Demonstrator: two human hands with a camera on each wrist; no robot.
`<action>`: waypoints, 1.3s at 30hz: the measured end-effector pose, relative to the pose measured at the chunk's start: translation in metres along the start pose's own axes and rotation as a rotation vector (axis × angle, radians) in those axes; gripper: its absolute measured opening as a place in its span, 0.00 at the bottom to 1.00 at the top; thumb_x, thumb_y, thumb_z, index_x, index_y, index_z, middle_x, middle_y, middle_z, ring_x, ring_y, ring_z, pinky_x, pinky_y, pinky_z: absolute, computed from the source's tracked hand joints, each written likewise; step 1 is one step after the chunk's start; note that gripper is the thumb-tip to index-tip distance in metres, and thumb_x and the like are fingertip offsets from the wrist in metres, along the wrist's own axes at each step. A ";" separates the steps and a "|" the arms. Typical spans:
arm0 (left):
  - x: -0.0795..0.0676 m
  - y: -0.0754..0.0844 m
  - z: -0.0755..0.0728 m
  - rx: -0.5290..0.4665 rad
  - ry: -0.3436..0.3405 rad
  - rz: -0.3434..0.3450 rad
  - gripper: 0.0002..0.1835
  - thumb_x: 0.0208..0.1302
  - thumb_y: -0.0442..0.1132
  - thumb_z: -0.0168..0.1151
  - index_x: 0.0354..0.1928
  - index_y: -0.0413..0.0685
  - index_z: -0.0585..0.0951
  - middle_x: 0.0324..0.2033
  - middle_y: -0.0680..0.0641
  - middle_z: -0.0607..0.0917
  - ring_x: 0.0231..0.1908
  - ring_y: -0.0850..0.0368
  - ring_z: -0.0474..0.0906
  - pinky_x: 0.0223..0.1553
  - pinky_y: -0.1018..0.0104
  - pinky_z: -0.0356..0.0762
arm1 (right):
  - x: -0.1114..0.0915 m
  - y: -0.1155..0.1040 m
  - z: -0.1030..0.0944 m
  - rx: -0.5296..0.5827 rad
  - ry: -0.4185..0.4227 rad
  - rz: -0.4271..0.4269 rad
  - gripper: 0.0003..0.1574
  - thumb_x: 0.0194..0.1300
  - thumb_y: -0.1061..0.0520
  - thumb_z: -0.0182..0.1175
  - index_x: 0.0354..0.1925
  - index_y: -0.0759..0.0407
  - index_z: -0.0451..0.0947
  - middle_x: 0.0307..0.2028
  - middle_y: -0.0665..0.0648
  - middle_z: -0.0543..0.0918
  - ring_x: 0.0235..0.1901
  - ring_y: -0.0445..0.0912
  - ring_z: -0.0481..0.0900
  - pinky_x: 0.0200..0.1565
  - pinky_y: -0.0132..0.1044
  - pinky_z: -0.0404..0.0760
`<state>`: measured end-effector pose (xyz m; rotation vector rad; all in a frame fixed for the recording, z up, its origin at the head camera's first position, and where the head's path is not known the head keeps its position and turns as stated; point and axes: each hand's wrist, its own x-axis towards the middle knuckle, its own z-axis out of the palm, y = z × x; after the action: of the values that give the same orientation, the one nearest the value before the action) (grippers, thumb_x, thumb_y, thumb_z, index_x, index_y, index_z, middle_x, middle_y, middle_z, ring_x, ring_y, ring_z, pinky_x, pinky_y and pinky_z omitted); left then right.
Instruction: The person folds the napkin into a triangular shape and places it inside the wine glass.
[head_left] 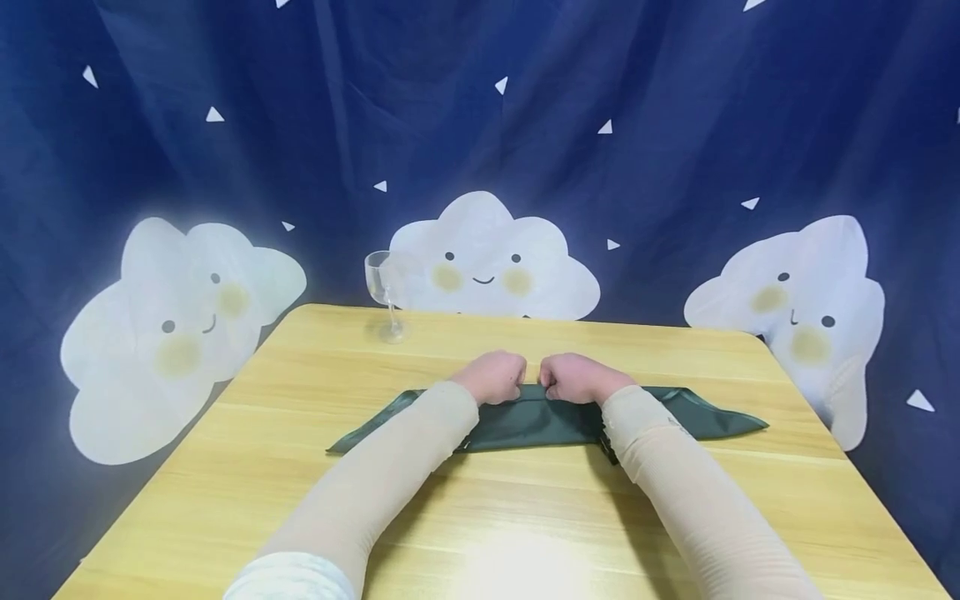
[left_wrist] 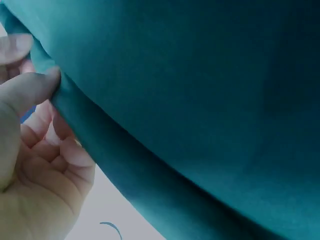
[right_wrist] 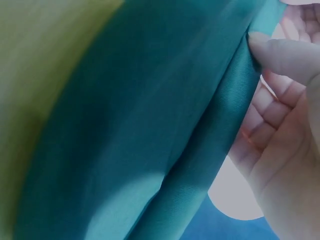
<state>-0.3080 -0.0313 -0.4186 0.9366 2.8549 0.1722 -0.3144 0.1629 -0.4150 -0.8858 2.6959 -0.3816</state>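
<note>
A dark green cloth (head_left: 525, 425) lies across the table in the head view, its two ends tapering to points at left and right. My left hand (head_left: 495, 377) pinches the far edge near the middle, and my right hand (head_left: 581, 379) pinches that same edge a short way to its right. In the left wrist view, the left thumb (left_wrist: 37, 87) presses on a rolled or folded band along the cloth's edge. The right wrist view has the right thumb (right_wrist: 285, 57) on a similar band, with the fingers behind it.
Toward the back left of the wooden table (head_left: 300, 417) stands a clear stemmed glass (head_left: 388, 292), upright. Behind the table hangs a dark blue curtain (head_left: 450, 142) with smiling white clouds and small white triangles.
</note>
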 end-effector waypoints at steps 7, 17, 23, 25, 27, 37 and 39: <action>-0.002 0.011 0.007 0.263 0.027 0.135 0.05 0.65 0.33 0.64 0.41 0.49 0.80 0.32 0.52 0.81 0.34 0.58 0.78 0.41 0.65 0.78 | -0.005 0.001 0.000 0.003 0.043 -0.087 0.15 0.57 0.68 0.70 0.34 0.55 0.74 0.32 0.49 0.76 0.35 0.47 0.73 0.42 0.43 0.73; -0.006 0.007 0.003 0.189 -0.006 0.200 0.04 0.69 0.32 0.62 0.39 0.50 0.80 0.35 0.52 0.79 0.35 0.58 0.75 0.43 0.66 0.75 | -0.010 -0.003 -0.007 -0.049 0.046 -0.128 0.18 0.53 0.66 0.75 0.30 0.53 0.73 0.28 0.46 0.76 0.32 0.44 0.74 0.40 0.41 0.74; -0.010 0.003 0.004 0.109 -0.031 0.208 0.07 0.72 0.39 0.62 0.33 0.49 0.78 0.31 0.54 0.77 0.33 0.59 0.73 0.43 0.65 0.74 | -0.013 -0.004 -0.009 -0.005 -0.016 -0.069 0.13 0.60 0.60 0.72 0.31 0.51 0.75 0.30 0.45 0.79 0.34 0.44 0.76 0.42 0.43 0.76; -0.009 0.002 0.005 0.081 -0.020 0.198 0.08 0.74 0.40 0.60 0.33 0.49 0.78 0.30 0.54 0.78 0.33 0.59 0.75 0.44 0.64 0.75 | -0.013 -0.005 -0.010 -0.003 -0.015 -0.061 0.11 0.62 0.60 0.70 0.31 0.50 0.76 0.31 0.45 0.80 0.34 0.45 0.76 0.42 0.43 0.76; -0.007 0.002 0.007 0.062 -0.012 0.181 0.08 0.74 0.40 0.60 0.33 0.49 0.77 0.30 0.54 0.78 0.33 0.58 0.75 0.43 0.64 0.75 | -0.013 -0.004 -0.009 -0.004 -0.013 -0.048 0.09 0.64 0.60 0.69 0.32 0.50 0.77 0.32 0.46 0.81 0.34 0.45 0.77 0.43 0.44 0.76; 0.004 0.003 0.006 0.012 -0.041 0.084 0.11 0.67 0.41 0.69 0.30 0.50 0.76 0.27 0.55 0.77 0.31 0.58 0.73 0.39 0.66 0.72 | -0.004 0.000 -0.003 -0.005 -0.006 -0.043 0.08 0.61 0.61 0.71 0.33 0.54 0.80 0.31 0.47 0.82 0.35 0.45 0.78 0.44 0.44 0.79; 0.004 0.004 0.005 0.016 -0.039 0.088 0.09 0.68 0.39 0.67 0.32 0.49 0.77 0.27 0.54 0.78 0.31 0.58 0.73 0.39 0.66 0.72 | -0.003 0.000 -0.003 -0.010 -0.004 -0.052 0.10 0.60 0.62 0.71 0.32 0.53 0.78 0.29 0.47 0.80 0.33 0.45 0.76 0.43 0.43 0.77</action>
<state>-0.3077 -0.0254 -0.4228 1.0571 2.7854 0.1384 -0.3129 0.1657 -0.4115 -0.9601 2.6776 -0.3773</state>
